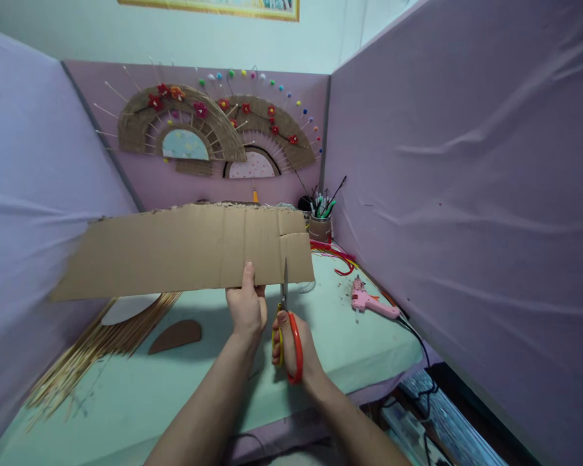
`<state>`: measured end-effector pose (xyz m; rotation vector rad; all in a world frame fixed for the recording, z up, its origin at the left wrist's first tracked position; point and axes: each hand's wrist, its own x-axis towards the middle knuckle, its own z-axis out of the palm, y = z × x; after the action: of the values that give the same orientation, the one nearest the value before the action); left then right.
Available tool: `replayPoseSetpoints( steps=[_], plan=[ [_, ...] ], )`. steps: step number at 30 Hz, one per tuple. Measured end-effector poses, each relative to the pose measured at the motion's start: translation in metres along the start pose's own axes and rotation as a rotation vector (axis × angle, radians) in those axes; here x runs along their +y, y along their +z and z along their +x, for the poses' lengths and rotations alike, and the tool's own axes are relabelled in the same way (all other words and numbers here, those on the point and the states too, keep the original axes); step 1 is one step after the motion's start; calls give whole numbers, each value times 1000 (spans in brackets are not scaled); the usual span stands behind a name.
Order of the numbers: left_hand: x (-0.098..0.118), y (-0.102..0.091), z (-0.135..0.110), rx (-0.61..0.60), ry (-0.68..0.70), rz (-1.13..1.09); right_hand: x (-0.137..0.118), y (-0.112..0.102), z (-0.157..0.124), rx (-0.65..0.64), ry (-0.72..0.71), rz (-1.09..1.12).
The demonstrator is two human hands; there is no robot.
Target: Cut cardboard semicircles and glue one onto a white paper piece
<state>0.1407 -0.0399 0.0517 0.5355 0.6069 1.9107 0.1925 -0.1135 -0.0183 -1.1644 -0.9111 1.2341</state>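
Observation:
My left hand (246, 305) pinches the lower edge of a long brown cardboard sheet (175, 249), holding it up above the table with the thumb on its front face. My right hand (296, 353) is closed through the orange and yellow handles of a pair of scissors (286, 323). The scissor blades point upward and meet the cardboard's bottom edge just right of my left thumb. The right end of the sheet shows a short cut line and a crease.
A pale green table (359, 343) carries a pink glue gun (369, 301) with its cord at the right, a bundle of thin sticks (102, 343) at the left, a brown half-round piece (175, 335), a pen cup (319, 223) and red strips. Purple partitions stand on both sides; woven fans hang behind.

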Motion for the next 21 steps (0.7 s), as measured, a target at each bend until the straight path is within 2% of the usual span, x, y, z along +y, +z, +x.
replayPoseSetpoints(
  steps=[6,11,17,21],
  plan=[
    [6,2,-7,4,-49,2,-7,-9,-2,31,-18,-110],
    [10,2,-11,-34,-129,31,-11,-16,-4,17,-123,-177],
    [18,-2,-8,-40,-136,106,-8,-23,-3,9,-236,-323],
    [21,-6,-10,-35,-151,183,-5,-24,-3,-52,-212,-317]
  ],
)
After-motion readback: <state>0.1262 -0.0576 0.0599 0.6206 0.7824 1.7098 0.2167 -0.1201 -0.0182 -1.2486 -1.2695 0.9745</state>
